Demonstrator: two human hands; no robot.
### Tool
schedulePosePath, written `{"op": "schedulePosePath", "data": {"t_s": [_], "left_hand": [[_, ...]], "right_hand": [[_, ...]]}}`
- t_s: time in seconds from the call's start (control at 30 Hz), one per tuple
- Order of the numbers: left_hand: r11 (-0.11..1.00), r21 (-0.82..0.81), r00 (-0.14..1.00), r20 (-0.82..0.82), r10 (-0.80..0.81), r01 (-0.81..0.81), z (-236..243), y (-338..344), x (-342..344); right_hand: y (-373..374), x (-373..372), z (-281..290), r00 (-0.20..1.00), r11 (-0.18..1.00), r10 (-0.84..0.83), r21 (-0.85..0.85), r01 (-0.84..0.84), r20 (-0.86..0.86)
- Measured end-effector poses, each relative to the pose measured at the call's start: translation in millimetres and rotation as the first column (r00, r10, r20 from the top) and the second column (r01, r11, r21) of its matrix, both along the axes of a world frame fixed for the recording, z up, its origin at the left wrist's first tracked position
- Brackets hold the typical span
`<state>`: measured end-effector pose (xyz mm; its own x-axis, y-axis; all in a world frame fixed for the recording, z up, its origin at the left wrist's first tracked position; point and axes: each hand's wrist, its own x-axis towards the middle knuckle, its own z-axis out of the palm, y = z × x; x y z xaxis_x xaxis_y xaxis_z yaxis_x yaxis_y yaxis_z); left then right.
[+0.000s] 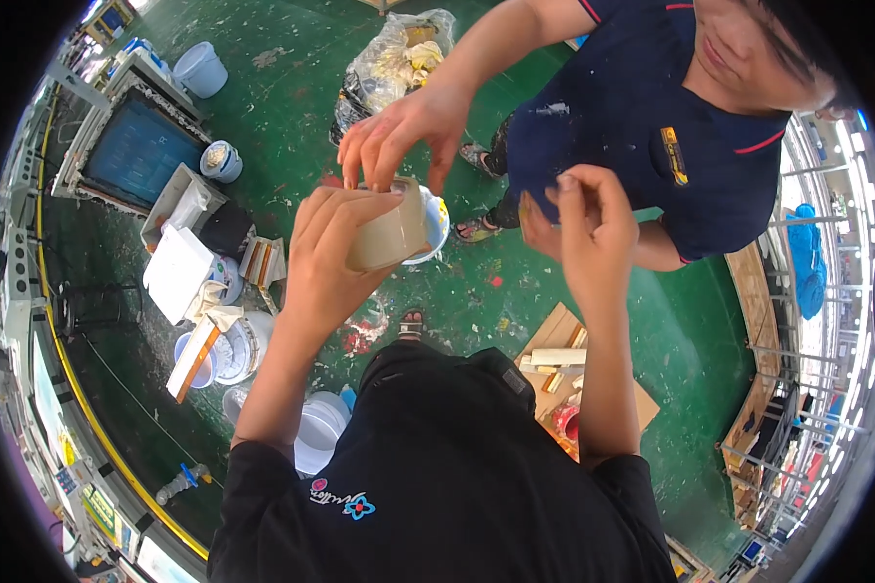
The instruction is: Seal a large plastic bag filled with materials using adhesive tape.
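Note:
My left hand (326,238) is wrapped round a roll of wide beige packing tape (391,236), raised in front of me. A co-worker's hand (399,131) reaches over from the far side, its fingertips at the top of the roll. My right hand (598,219) is lifted to the right, thumb and fingers pinched together; whatever they hold is too small to make out. Just left of it is the co-worker's other hand (542,225), partly hidden behind mine.
The co-worker in a dark shirt (642,126) stands close at the far right. Below the roll is a bucket (437,228) on the green floor. More buckets (248,345) and a framed screen (141,146) lie left. Cardboard (644,403) with wooden-handled tools lies right.

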<state>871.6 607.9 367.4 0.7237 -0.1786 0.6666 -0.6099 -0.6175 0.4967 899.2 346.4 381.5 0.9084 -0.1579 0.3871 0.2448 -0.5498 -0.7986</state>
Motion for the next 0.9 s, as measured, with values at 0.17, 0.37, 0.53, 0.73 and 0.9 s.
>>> {"op": "schedulePosePath", "data": {"t_s": [0.17,0.37,0.53,0.73,0.9], "left_hand": [[0.999,0.006,0.997,-0.066,-0.049,0.049,-4,-20,12],[0.993,-0.094,0.978,-0.203,0.050,-0.070,-12,-54,40],[0.966,-0.187,0.982,-0.081,0.168,-0.180,-74,-95,93],[0.929,0.014,0.813,-0.480,0.330,-0.369,-267,-122,122],[0.953,0.207,-0.107,-0.966,0.234,0.220,-377,-173,24]], "right_hand": [[1,-50,-17,0.977,0.978,0.201,0.074,-0.196,-0.066],[-79,-93,-74,0.939,0.993,0.115,0.072,-0.097,-0.324],[-184,-131,-149,0.889,0.988,-0.066,0.096,0.122,-0.453],[-312,-126,-233,0.696,0.880,-0.305,0.087,0.467,-0.650],[-431,-79,-263,0.762,0.913,-0.309,0.046,0.405,-0.569]]}}
